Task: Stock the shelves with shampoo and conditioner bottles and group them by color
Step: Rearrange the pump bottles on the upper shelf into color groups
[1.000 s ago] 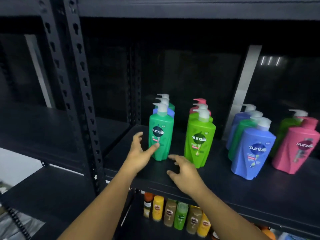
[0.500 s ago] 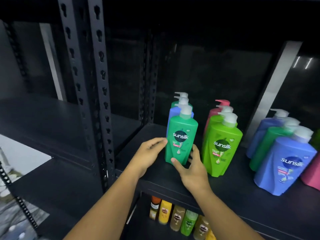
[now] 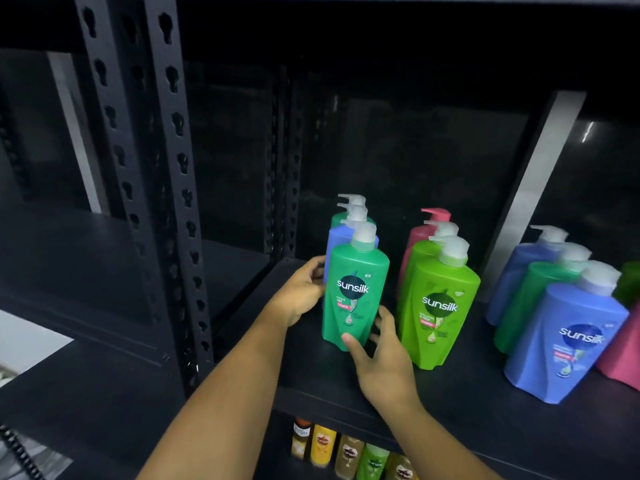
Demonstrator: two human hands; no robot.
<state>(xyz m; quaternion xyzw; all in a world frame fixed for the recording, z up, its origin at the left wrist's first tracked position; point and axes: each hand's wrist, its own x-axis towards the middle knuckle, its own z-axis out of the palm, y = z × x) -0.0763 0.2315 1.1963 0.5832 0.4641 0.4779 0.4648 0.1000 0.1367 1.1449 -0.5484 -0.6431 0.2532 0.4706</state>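
Note:
A teal-green pump bottle (image 3: 353, 292) stands at the front of the left row on the black shelf (image 3: 450, 403). My left hand (image 3: 298, 292) presses against its left side and my right hand (image 3: 381, 358) wraps its lower right corner. Behind it stand a blue bottle (image 3: 334, 239) and another green one (image 3: 337, 219). To the right is a row with a lime-green bottle (image 3: 438, 313) in front, a second lime one and a pink bottle (image 3: 420, 233) at the back.
Farther right stand a blue bottle (image 3: 564, 341), a green one (image 3: 530, 299), another blue one (image 3: 519, 271) and a pink one (image 3: 623, 351) at the edge. A perforated black upright (image 3: 169, 188) bounds the bay at left. Small bottles (image 3: 346, 452) line the shelf below.
Both hands have closed in on the teal-green bottle from the sides; a second ago they were open in front of it. The camera has shifted so the bottles sit farther right.

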